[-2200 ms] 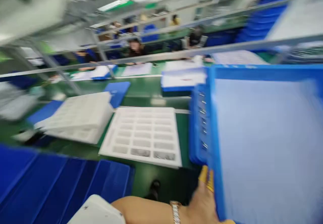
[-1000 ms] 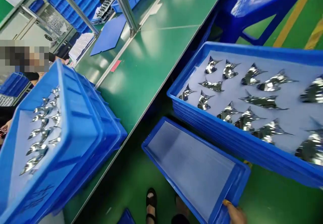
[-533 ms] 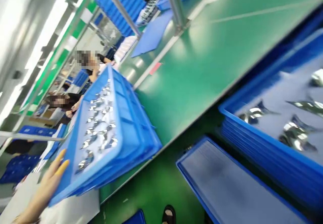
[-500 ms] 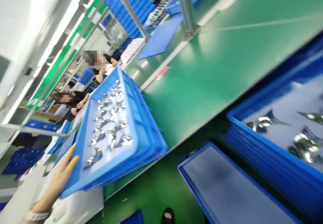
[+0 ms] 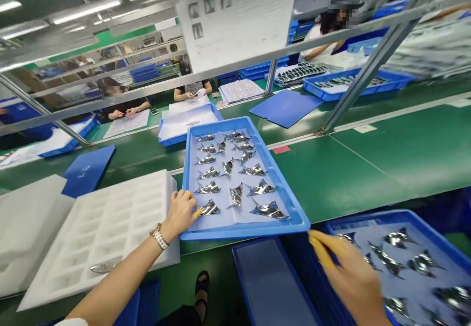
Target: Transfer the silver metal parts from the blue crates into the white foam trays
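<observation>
The left hand [image 5: 179, 214] grips the rim of a blue plastic tray [image 5: 243, 234] of mirror-bright metal pieces [image 5: 235, 179] at the near edge of the green surface [image 5: 371, 169]; the right hand [image 5: 349, 277], open, hovers just off the tray's corner.

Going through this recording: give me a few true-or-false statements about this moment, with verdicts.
1. The left hand rests on the left edge of a blue tray. True.
2. The wristwatch is on the right wrist. False: it is on the left wrist.
3. The white foam tray lies right of the blue tray. False: it lies to its left.
4. The right hand is over a second blue tray holding metal pieces. True.
</observation>
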### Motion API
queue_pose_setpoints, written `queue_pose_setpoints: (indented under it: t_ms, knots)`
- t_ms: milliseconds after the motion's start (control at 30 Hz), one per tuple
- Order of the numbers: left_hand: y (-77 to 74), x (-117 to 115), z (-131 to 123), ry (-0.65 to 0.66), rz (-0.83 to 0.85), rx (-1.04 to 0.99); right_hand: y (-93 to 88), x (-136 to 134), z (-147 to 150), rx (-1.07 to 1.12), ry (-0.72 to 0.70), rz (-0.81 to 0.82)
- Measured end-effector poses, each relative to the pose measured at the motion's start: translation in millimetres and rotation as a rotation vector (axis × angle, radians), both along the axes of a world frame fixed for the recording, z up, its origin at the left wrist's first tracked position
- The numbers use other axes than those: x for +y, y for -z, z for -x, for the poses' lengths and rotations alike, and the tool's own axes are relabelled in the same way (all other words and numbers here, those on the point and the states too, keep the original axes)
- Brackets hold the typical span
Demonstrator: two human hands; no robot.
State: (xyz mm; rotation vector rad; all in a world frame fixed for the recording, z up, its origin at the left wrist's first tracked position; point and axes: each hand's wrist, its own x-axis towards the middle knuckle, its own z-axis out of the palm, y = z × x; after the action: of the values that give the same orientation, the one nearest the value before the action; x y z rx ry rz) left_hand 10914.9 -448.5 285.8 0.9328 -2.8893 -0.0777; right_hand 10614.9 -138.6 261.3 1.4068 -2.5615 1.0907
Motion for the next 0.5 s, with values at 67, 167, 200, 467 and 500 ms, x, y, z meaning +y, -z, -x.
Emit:
queue_pose_setpoints:
  t_ms: [67, 167, 200, 467, 500]
  knots:
    - [0.7, -3.3, -1.9, 0.005, -0.027, -0.006, -41.3, -61.1, -3.2, 0.244, -0.249, -0.16]
    - [1.5, -2.9, -4.0, -0.031, -0.058, 0.001, -65.6, -123.8, -8.2, 0.482, -0.405, -0.583]
    - [1.6, -2.3, -4.1, -0.052, -0.071, 0.0, -66.1, -134.2, -7.4, 0.515, -0.436, -0.705]
    - [-7.0, 0.5, 8.7, -0.135, -0.136, -0.167, -28.2, -154.2, 19.0, 0.426, -0.576, -0.664]
    - [-9.9, 4.7, 10.1, -0.155, -0.126, -0.208, -21.7, -173.5, 8.9, 0.369, -0.588, -0.517]
